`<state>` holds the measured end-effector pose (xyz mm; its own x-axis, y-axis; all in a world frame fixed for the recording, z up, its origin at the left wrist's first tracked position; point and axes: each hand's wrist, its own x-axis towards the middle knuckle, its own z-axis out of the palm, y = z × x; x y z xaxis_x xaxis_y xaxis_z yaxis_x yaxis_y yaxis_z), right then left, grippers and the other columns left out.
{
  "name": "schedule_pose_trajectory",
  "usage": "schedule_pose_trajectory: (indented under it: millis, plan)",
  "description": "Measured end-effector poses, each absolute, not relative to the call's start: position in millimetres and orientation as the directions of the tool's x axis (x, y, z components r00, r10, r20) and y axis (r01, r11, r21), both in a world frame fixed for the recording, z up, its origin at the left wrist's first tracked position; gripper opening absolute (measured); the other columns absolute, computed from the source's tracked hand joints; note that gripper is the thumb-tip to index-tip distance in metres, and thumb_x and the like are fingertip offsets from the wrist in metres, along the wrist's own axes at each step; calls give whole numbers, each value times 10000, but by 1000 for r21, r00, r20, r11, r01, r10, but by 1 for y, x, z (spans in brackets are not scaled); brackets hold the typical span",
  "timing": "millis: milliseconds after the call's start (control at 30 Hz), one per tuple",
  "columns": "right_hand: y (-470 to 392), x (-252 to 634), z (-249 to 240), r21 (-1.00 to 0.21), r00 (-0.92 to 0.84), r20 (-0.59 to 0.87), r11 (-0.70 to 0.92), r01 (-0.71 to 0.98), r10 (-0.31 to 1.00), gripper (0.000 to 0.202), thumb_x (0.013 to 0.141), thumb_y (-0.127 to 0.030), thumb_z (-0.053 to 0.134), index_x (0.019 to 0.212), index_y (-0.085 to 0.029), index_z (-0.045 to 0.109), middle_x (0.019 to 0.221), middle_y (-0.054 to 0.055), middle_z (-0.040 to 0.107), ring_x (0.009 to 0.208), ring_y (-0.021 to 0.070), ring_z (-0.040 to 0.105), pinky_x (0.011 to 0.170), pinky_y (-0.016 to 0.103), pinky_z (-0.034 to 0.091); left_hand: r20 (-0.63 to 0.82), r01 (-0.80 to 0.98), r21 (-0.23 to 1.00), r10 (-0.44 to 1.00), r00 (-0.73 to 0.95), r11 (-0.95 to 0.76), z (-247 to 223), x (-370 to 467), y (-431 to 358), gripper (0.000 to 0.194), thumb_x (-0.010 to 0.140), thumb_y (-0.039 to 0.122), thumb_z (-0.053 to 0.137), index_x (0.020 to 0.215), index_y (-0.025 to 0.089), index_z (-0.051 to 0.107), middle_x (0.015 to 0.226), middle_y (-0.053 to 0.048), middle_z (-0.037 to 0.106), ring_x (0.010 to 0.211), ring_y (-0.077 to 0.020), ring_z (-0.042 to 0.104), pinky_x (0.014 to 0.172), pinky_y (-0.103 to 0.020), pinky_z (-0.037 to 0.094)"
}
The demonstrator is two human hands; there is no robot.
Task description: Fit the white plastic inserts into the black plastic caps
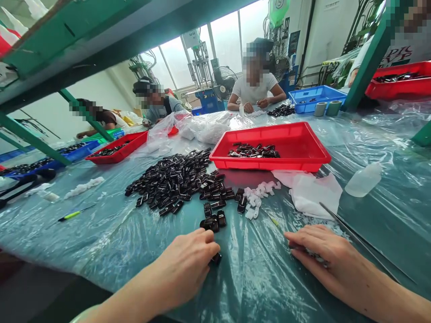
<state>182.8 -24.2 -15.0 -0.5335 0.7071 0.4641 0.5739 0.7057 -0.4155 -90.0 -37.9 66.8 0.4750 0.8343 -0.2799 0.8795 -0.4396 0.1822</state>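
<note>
My left hand (188, 260) is low in the middle, its fingers curled down on a small glossy black piece (216, 258), which peeks out past the fingertips. Just beyond its knuckles lie a few more black pieces (210, 223). My right hand (328, 253) rests on the sheeted table at the right, fingers stretched forward and thumb apart. Tiny clear bits (305, 220) are scattered around and under it; a dark patch shows between thumb and fingers, too hidden to name. Long tweezers (353, 235) lie beside that hand. A heap of black pieces (175, 179) spreads ahead.
Past the heap stands a red tray (299, 154) holding black pieces. Small white parts (256, 197), a white cloth (314, 193), a translucent bottle (363, 179) and a yellow-green screwdriver (72, 216) lie around. A green shelf beam (84, 33) crosses overhead. Several people sit across the table.
</note>
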Motion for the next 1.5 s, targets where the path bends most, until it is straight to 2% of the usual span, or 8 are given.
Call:
schedule_pose_trajectory:
  millis: [133, 300, 367, 733, 1033, 1167, 1300, 1500]
  plan:
    - [-25, 184, -18, -405, -548, 455, 711, 574, 702, 207, 859, -134, 437, 1023, -206, 542, 833, 32, 657, 791, 165, 634, 691, 297, 506, -310, 904, 111, 849, 427, -414, 55, -85, -43, 263, 786, 83, 354, 801, 157, 606, 854, -75, 588, 744, -184, 558, 620, -271, 403]
    - [-24, 184, -15, -421, -529, 476, 710, 564, 702, 250, 861, -125, 458, 1090, -218, 491, 855, 12, 652, 789, 148, 621, 700, 297, 495, -443, 638, 765, 789, 426, 85, 57, -62, -16, 210, 782, 285, 504, 863, 128, 618, 712, -35, 592, 616, -134, 572, 544, -218, 441]
    - [-23, 184, -13, -452, -516, 471, 698, 556, 716, 258, 859, -127, 467, 1097, -225, 482, 849, -1, 651, 782, 141, 614, 711, 301, 491, -498, 434, 849, 734, 463, 302, 56, -48, -7, 249, 756, 330, 553, 833, 104, 624, 694, -41, 607, 562, -113, 580, 507, -194, 447]
    - [-25, 183, -4, -632, -445, 421, 608, 481, 790, 333, 794, -91, 529, 1105, -207, 503, 818, -14, 649, 765, 125, 603, 699, 268, 498, -437, 126, 881, 684, 583, 455, 31, -17, 17, 276, 748, 337, 614, 811, 75, 671, 685, -82, 670, 530, -111, 635, 452, -142, 474]
    - [-24, 181, -6, -557, -427, 517, 670, 491, 742, 409, 797, -91, 517, 1171, -248, 467, 789, -28, 641, 731, 115, 613, 712, 249, 492, -477, 85, 838, 647, 595, 539, 22, -21, 17, 247, 760, 318, 606, 795, 82, 668, 691, -84, 684, 528, -127, 653, 423, -133, 472]
    - [-8, 200, -3, -476, -73, 646, 475, 740, 760, 416, 812, -218, 537, 1217, -255, 450, 1032, 55, 584, 965, 202, 561, 812, 343, 466, -503, 88, 824, 651, 569, 559, 20, -20, 15, 244, 778, 332, 591, 824, 100, 654, 726, -78, 689, 554, -139, 671, 417, -119, 462]
    - [25, 236, 7, -537, 343, 746, 211, 817, 570, 820, 637, -401, 665, 1338, -200, 289, 1324, 134, 337, 1205, 326, 357, 946, 512, 339, -502, 82, 825, 657, 562, 560, 20, -19, 13, 248, 788, 351, 581, 798, 108, 629, 750, -77, 685, 582, -146, 679, 425, -106, 454]
    - [64, 277, -11, -701, 565, 569, -7, 713, 597, 1002, 512, -550, 738, 1305, -145, 279, 1267, 176, 382, 1131, 344, 420, 870, 522, 403, -488, 64, 831, 670, 560, 552, 20, -18, 10, 274, 771, 376, 597, 791, 103, 616, 755, -78, 671, 586, -143, 674, 440, -118, 468]
